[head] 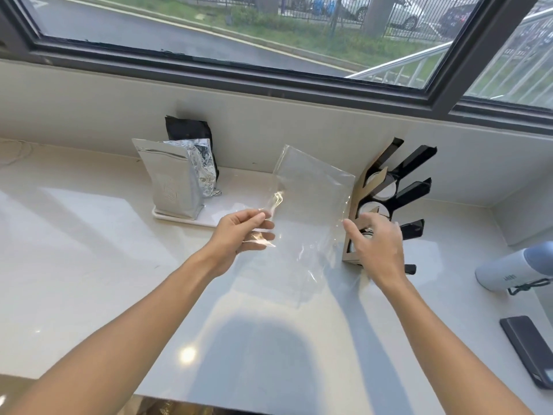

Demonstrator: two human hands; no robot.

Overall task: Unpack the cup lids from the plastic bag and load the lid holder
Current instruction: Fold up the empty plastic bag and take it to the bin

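Observation:
A clear plastic bag hangs flat above the white counter, and I see no lids inside it. My left hand pinches the bag's left edge between thumb and fingers. My right hand is spread open at the bag's right edge, in front of the lid holder. The holder is a brown and black rack with slanted black dividers, standing against the back wall. White cup lids sit in its slots. My right hand hides its lower slots.
A silver foil pouch and a crumpled foil bag stand on a white tray at the back left, with a black bag behind. A white bottle lies at the right edge. A dark phone lies near the front right.

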